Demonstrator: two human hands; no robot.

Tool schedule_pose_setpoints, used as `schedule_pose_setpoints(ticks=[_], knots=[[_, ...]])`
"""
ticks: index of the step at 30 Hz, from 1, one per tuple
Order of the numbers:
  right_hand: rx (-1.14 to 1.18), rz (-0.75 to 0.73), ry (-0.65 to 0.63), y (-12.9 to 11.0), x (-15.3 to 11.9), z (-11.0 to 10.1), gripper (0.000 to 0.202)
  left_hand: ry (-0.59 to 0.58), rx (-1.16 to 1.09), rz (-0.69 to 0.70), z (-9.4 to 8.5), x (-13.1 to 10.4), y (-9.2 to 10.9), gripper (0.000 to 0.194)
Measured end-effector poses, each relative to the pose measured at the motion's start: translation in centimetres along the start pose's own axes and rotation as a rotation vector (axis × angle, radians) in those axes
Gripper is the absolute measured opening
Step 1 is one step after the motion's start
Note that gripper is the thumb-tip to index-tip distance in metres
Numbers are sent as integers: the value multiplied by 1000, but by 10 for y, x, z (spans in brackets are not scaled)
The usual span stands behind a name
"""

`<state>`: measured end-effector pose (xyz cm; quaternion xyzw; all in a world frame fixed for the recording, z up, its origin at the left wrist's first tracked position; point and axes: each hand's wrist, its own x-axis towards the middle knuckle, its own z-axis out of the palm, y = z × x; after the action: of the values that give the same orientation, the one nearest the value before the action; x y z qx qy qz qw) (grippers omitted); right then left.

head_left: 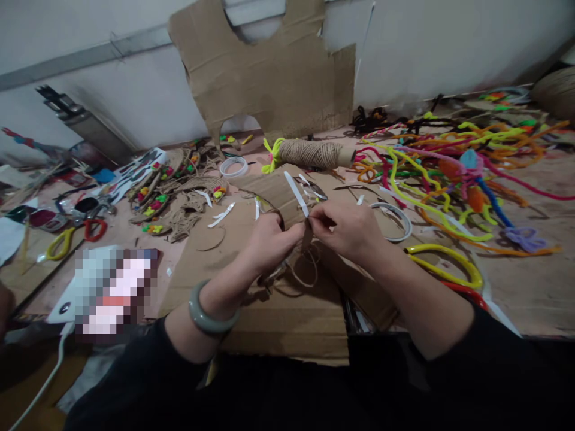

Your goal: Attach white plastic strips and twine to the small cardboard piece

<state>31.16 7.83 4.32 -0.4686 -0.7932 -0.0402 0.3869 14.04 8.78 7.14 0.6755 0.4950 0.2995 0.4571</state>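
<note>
In the head view, my left hand (269, 239) is closed round a small cardboard piece wound with twine, mostly covered by my fingers. My right hand (344, 230) pinches at the lower end of a white tape strip (295, 193), close against my left thumb. That strip slants up across a curved cardboard piece (265, 190). A loose loop of brown twine (309, 278) hangs below both hands. Under them lies a flat cardboard sheet (287, 329). Exactly what sits between the fingertips is partly hidden.
Behind the hands lies a twine roll (309, 154). Tape rolls (234, 167) and yellow-handled scissors (449, 263) lie either side. Colourful pipe cleaners (431, 179) spread rightward; twine-covered ornaments (155, 200) and a phone (114, 293) are left. A cut cardboard sheet (274, 84) leans on the wall.
</note>
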Motion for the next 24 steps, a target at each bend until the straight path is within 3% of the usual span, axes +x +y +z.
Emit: schedule_pose_setpoints(ticks=[7,20,24], knots=[[407,322,-199,-4,10,-8,10,-33,-75,-16,-1,0,-1,21],[753,596,-346,-5,16,-13,11,-69,-155,-28,-1,-3,7,14],[781,601,-348,-4,16,-15,12,-65,-174,-19,0,-4,5,13]])
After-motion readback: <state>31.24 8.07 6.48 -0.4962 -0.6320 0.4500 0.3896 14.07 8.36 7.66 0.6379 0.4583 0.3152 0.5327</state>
